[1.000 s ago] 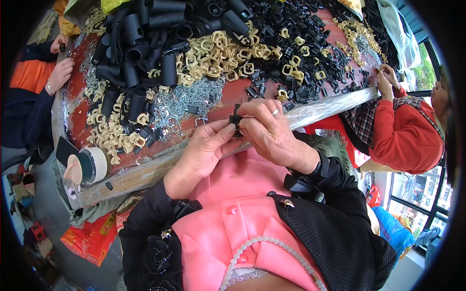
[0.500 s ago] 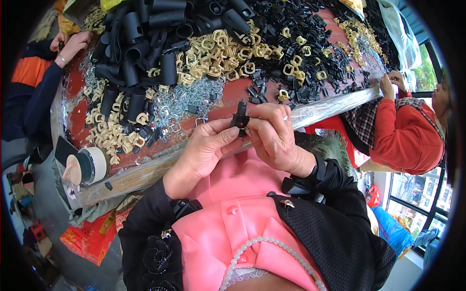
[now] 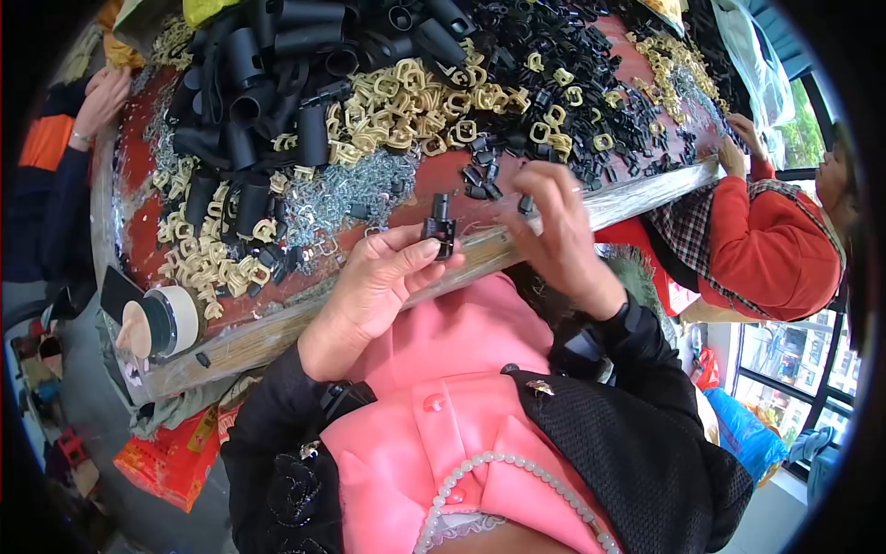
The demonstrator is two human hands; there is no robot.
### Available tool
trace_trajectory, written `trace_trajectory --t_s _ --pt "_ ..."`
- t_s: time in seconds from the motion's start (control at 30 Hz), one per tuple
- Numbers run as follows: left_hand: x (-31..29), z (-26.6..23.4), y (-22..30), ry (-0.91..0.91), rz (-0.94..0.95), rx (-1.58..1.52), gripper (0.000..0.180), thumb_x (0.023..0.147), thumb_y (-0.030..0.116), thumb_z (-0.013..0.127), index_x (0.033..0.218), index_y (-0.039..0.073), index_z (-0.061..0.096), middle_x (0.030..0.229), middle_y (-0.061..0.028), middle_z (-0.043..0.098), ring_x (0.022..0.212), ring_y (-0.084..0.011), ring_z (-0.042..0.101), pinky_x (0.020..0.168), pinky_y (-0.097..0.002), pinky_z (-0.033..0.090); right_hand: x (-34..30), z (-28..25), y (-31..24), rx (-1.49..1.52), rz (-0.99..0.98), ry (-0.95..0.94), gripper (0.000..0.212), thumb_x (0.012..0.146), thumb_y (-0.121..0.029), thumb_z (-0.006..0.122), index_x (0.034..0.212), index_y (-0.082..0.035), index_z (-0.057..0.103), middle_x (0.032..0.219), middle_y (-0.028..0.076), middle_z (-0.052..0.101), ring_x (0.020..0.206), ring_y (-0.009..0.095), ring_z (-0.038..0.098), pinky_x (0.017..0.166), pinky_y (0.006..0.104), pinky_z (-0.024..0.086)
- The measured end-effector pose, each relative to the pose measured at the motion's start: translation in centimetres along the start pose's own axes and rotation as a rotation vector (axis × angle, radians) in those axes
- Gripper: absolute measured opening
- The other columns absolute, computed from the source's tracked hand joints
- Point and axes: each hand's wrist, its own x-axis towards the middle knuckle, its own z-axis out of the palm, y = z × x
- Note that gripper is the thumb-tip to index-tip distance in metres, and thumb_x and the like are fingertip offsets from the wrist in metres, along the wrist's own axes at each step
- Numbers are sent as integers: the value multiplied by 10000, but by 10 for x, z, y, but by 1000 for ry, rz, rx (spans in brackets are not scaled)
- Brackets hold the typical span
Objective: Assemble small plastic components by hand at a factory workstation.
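Observation:
My left hand is closed, thumb against fingers, on a small black plastic fitting with a post standing up from a squarish body. It is held above the table's near edge. My right hand is apart from it, over the edge to the right, slightly blurred, with fingers curved and spread and nothing visible between them. Nearest to that hand lie small black plastic pieces. Beyond my left hand is a heap of small silvery metal pieces.
Black tubes and beige ring-shaped pieces cover the table's middle. A round container stands at the near left corner. The plastic-wrapped wooden edge runs before me. A person in red works at right; another person's hand is at left.
My right hand has let go of the black fitting and moved up and right, away from my left hand. My left hand keeps the fitting and has shifted slightly left.

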Motion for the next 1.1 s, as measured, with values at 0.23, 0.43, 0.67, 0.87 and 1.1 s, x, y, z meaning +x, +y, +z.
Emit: trace_trajectory --t_s 0.23,0.43,0.67,0.87,1.1 --pt "5 5 -3 4 -10 8 233 788 66 547 996 -35 519 969 -147 569 871 -213 581 714 -230 503 -12 -9 53 -362 99 -226 150 737 -86 566 885 -92 547 756 32 533 662 183 512 586 300 414" --pt "11 9 -5 -5 107 -47 219 769 71 580 980 17 558 933 -76 589 876 -149 560 760 -240 457 -1 8 22 881 592 -130 174 852 -179 493 812 -14 527 630 -39 505 570 26 444 513 173 356" --pt "11 13 -4 -76 200 -102 227 780 82 567 999 31 541 973 -73 576 912 -143 539 800 -267 442 -4 21 -6 1163 678 -309 172 861 -174 477 913 -15 517 668 -5 515 598 51 473 535 184 383" --pt "11 5 -8 -68 182 -85 239 804 109 534 1025 17 520 1013 -119 561 947 -200 540 839 -310 440 1 19 -18 671 350 -151 177 837 -123 503 945 16 497 736 50 533 629 120 521 567 226 418" --pt "9 2 -9 -74 167 -155 241 806 105 531 1029 13 517 1008 -126 561 932 -205 552 808 -299 465 4 13 -13 455 121 -211 146 784 -94 556 891 -10 502 719 105 534 654 247 537 555 279 418"
